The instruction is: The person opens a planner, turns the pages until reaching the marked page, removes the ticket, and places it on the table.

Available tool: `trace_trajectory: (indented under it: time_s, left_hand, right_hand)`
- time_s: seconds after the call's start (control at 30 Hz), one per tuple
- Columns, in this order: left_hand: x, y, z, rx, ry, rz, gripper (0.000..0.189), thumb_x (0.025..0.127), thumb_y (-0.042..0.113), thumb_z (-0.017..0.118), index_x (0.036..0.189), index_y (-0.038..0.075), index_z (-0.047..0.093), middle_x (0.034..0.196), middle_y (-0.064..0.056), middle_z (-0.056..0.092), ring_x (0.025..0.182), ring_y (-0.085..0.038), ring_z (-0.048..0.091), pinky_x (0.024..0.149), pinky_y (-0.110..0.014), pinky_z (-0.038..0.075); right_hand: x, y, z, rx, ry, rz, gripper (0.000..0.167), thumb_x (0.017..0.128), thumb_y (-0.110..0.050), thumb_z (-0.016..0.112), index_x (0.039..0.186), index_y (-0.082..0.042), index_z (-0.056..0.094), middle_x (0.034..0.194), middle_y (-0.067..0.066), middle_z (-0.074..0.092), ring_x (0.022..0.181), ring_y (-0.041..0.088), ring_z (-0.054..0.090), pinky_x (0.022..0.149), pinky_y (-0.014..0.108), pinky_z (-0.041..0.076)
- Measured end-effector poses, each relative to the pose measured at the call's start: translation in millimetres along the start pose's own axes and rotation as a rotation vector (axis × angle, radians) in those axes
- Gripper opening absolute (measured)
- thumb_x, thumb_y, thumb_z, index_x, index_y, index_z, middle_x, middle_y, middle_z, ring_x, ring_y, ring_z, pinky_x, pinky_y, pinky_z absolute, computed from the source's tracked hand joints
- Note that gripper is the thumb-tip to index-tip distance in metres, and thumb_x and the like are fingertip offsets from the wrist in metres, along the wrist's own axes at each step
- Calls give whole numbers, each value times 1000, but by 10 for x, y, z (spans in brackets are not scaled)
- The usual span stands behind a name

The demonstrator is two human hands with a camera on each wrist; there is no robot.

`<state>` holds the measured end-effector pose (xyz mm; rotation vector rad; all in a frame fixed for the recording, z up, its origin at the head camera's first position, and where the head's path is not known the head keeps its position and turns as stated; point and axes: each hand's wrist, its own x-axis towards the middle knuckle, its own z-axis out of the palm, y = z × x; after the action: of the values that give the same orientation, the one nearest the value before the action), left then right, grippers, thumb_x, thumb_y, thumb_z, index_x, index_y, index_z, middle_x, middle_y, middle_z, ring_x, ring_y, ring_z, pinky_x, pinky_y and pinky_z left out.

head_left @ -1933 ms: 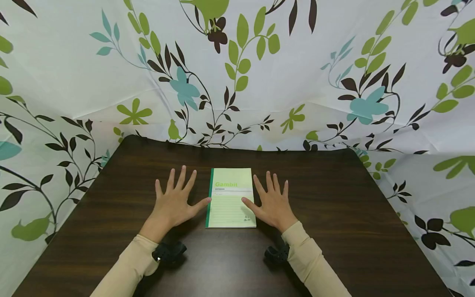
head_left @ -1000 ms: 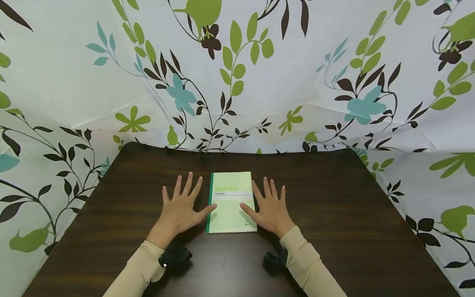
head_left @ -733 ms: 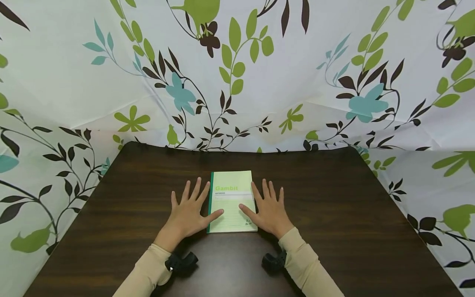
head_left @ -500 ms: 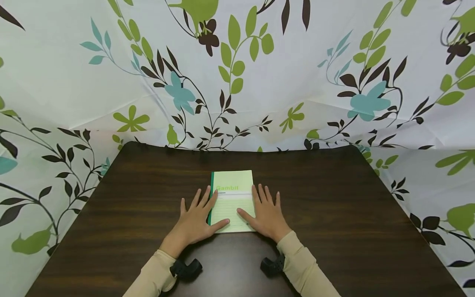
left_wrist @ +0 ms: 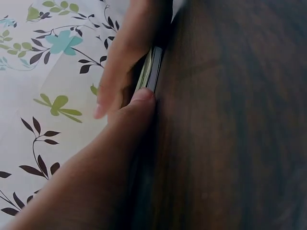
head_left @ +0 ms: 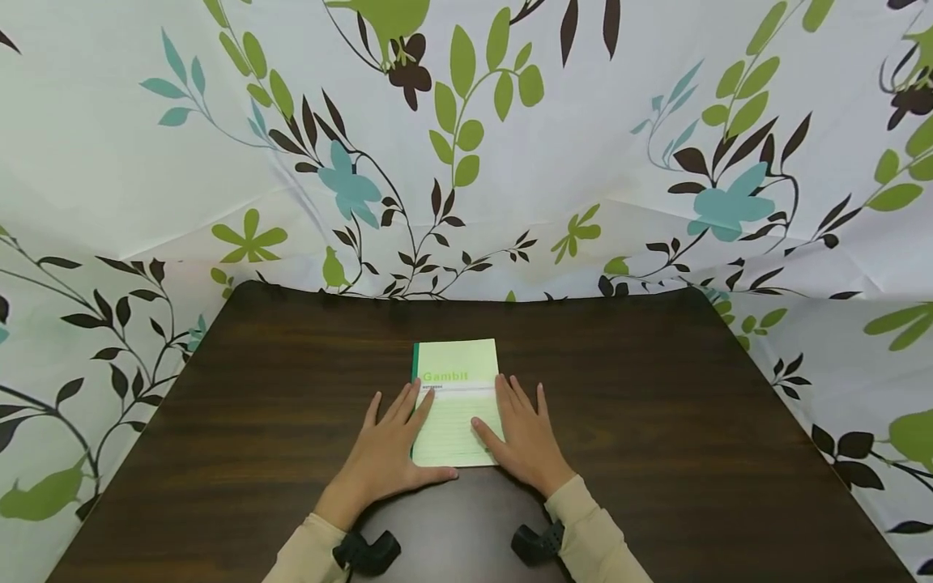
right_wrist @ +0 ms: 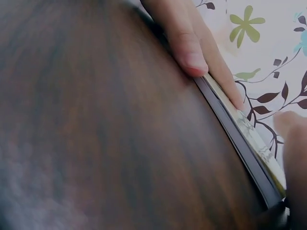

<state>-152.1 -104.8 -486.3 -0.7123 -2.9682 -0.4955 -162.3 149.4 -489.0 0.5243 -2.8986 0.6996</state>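
A pale green notebook [head_left: 461, 425] with "Gambit" on its cover and a dark green spine strip lies flat on the dark wooden table. My left hand [head_left: 385, 452] is at its left side, fingers extended over the spine edge, thumb along the near edge. In the left wrist view the left thumb [left_wrist: 143, 96] meets the edge of the notebook [left_wrist: 154, 69]. My right hand [head_left: 526, 436] lies along the right edge with straight fingers, its thumb over the cover. The right wrist view shows the notebook's side [right_wrist: 240, 139] low against the table.
The brown table [head_left: 656, 421] extends around the notebook on all sides. A white cloth [head_left: 583, 121] with printed leaves, birds and flowers hangs behind and beside it. Black wrist cameras are strapped at the left wrist [head_left: 367, 553] and right wrist [head_left: 537, 544].
My left hand has moved right and nearer, from beside the notebook onto its spine edge, its thumb sliding down to the near edge. The right hand has shifted slightly nearer along the right edge.
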Motion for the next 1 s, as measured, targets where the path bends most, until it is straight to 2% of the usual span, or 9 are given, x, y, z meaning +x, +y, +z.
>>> trace_trajectory:
  time_s: [0.13, 0.3, 0.57, 1.0]
  left_hand:
    - [4, 9, 23, 10, 16, 13, 122, 77, 93, 54, 165, 13, 27, 171, -14, 18, 157, -30, 21, 123, -66, 7]
    - [35, 4, 15, 11, 29, 19, 121, 77, 92, 55, 165, 13, 27, 170, -14, 21, 157, -28, 22, 124, -63, 8]
    - [21, -35, 37, 2, 41, 9, 121, 76, 91, 57, 165, 13, 28, 170, -14, 22, 157, -28, 23, 126, -59, 9]
    - [26, -27, 31, 3, 38, 6, 119, 78, 89, 58, 164, 12, 29, 170, -14, 22, 157, -28, 23, 125, -60, 9]
  right_hand:
    - [-41, 1, -4, 87, 50, 52, 77, 107, -52, 47, 158, 4, 35, 164, 20, 33, 156, 32, 24, 125, 60, -2]
    - [-30, 9, -10, 108, 76, 100, 74, 107, -53, 46, 153, 5, 44, 164, 22, 32, 156, 33, 23, 126, 59, -1]
    - [-31, 4, 3, 144, 93, 71, 69, 107, -50, 49, 151, 3, 48, 163, 22, 35, 156, 34, 25, 125, 60, 2]
    - [-32, -14, -8, 209, 118, 76, 68, 107, -47, 50, 153, 4, 45, 164, 22, 34, 157, 33, 22, 126, 58, 4]
